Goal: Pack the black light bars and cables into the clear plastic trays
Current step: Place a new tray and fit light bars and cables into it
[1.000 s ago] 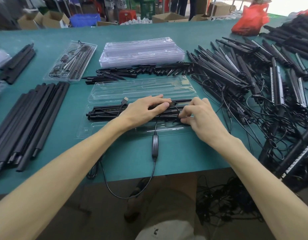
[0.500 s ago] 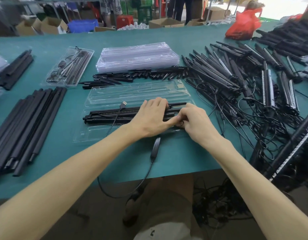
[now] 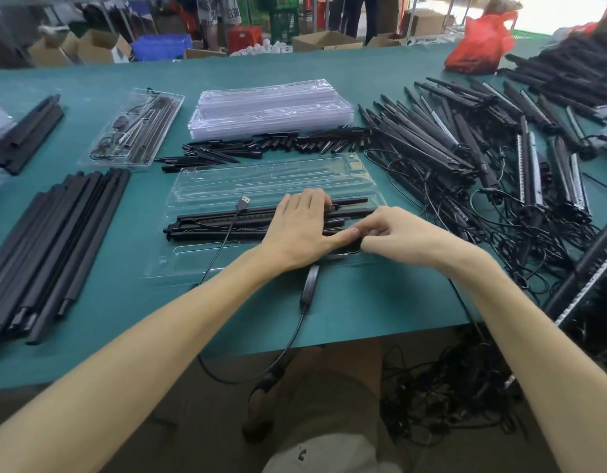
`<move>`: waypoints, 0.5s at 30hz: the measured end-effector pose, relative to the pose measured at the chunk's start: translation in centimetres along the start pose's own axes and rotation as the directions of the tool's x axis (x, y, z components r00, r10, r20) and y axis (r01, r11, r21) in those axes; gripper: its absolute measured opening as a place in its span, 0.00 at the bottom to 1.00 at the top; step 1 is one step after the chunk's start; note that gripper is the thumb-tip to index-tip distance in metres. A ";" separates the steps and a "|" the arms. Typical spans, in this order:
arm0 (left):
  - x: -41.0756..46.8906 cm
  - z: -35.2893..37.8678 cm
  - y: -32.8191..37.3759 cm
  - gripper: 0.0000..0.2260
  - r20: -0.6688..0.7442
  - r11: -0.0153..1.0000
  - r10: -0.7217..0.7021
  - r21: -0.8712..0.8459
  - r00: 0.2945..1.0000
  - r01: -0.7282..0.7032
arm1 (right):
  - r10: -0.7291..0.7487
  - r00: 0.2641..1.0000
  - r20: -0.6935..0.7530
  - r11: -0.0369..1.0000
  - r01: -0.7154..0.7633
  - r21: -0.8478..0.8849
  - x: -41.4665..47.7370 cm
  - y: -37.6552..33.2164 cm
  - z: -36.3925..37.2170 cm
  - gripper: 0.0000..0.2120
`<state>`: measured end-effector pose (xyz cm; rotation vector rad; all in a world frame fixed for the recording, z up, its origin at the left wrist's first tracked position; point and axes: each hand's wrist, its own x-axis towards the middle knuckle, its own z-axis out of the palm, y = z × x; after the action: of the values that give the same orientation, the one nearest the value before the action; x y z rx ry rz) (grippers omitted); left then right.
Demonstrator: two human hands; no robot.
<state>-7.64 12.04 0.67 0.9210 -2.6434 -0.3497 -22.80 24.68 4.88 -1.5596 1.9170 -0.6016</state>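
An open clear plastic tray point(image 3: 192, 261) lies on the green table before me, its lid point(image 3: 271, 180) folded back. Black light bars point(image 3: 220, 221) lie lengthwise in the tray. My left hand point(image 3: 302, 230) rests flat across the bars with straight fingers. Beside it, my right hand point(image 3: 401, 237) has curled fingers pinching the cable at the bars' right end, against my left thumb. The cable's USB plug point(image 3: 244, 202) sticks up over the tray. Its inline controller point(image 3: 310, 285) lies on the table's front, and the cable point(image 3: 261, 370) hangs off the edge.
A heap of light bars with tangled cables point(image 3: 483, 158) fills the right side. Stacked empty trays point(image 3: 271, 109) sit behind, with black spikes point(image 3: 278, 143) in front of them. A packed tray point(image 3: 138, 131) and long black bars point(image 3: 52, 244) lie left. A red bag point(image 3: 479, 42) stands far right.
My right hand has slid left and curled up against my left thumb at the bars' right end. My left hand has drawn back slightly and stays flat on the bars.
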 end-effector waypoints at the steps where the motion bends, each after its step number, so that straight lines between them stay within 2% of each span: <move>1: 0.0 0.1 0.0 0.31 -0.004 1.000 0.000 0.000 1.000 0.000 | -0.001 0.999 0.038 0.999 0.000 0.041 -0.1 0.0 -0.2 0.11; 3: 0.0 0.2 0.0 0.31 -0.013 1.000 -0.005 0.004 1.000 0.005 | -0.031 0.999 0.030 0.997 0.029 0.070 -0.2 0.1 0.1 0.05; 5: 0.0 0.3 0.0 0.31 -0.017 1.000 -0.015 0.003 1.000 0.015 | -0.048 0.996 -0.075 0.999 0.048 -0.004 0.0 0.3 0.7 0.11; 7: 0.1 0.2 0.0 0.31 -0.015 1.000 -0.015 -0.007 1.000 0.015 | -0.059 0.988 -0.143 0.998 0.055 -0.029 0.1 0.4 1.0 0.12; 10: 0.2 -0.1 -0.3 0.29 -0.002 0.998 -0.011 -0.063 1.000 0.011 | -0.042 0.988 -0.149 0.999 0.043 0.000 0.4 0.6 1.0 0.08; 15: 0.1 -0.9 -0.8 0.29 0.050 0.989 -0.005 -0.148 0.999 0.012 | -0.019 0.984 -0.176 1.000 0.016 -0.020 0.4 0.4 1.2 0.09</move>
<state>-6.91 11.22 1.30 0.8868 -2.6170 -0.5701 -22.29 24.42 3.72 -1.5820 2.0445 -0.7537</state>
